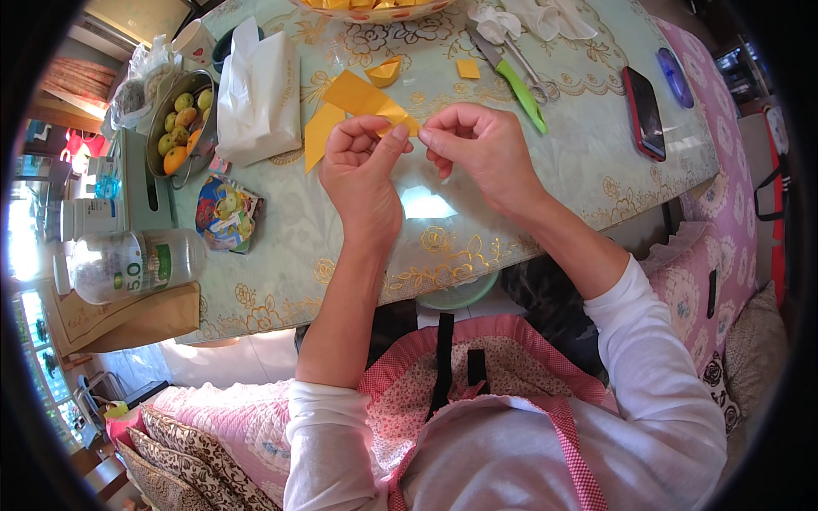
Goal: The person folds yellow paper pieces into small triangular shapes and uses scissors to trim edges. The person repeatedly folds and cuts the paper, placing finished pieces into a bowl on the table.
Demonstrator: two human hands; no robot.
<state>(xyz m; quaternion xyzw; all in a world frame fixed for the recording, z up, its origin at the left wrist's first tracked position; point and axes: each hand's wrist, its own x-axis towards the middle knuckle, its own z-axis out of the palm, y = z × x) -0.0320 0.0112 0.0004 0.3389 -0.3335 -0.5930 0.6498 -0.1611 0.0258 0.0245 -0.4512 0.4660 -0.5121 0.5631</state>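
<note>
A strip of yellow paper (359, 93) is held up over the table, its near end creased. My left hand (367, 163) pinches that end between thumb and fingers. At the strip's tip, the thumb and forefinger of my right hand (482, 144) grip the corner. More yellow paper (321, 135) shows behind my left hand, partly hidden by it. Just beyond the strip sits a folded yellow paper piece (383, 72) shaped like a small boat. A small yellow square (468, 69) lies farther right. At the far edge of view, a bowl (377, 14) holds several folded yellow pieces.
Right of my hands lie a green-handled knife (521, 96), scissors (540, 89) and a phone (644, 114). On the left stand a tissue pack (261, 102), a metal fruit basin (155, 144), a crumpled colourful wrapper (229, 214) and a clear plastic jar (137, 265) lying sideways.
</note>
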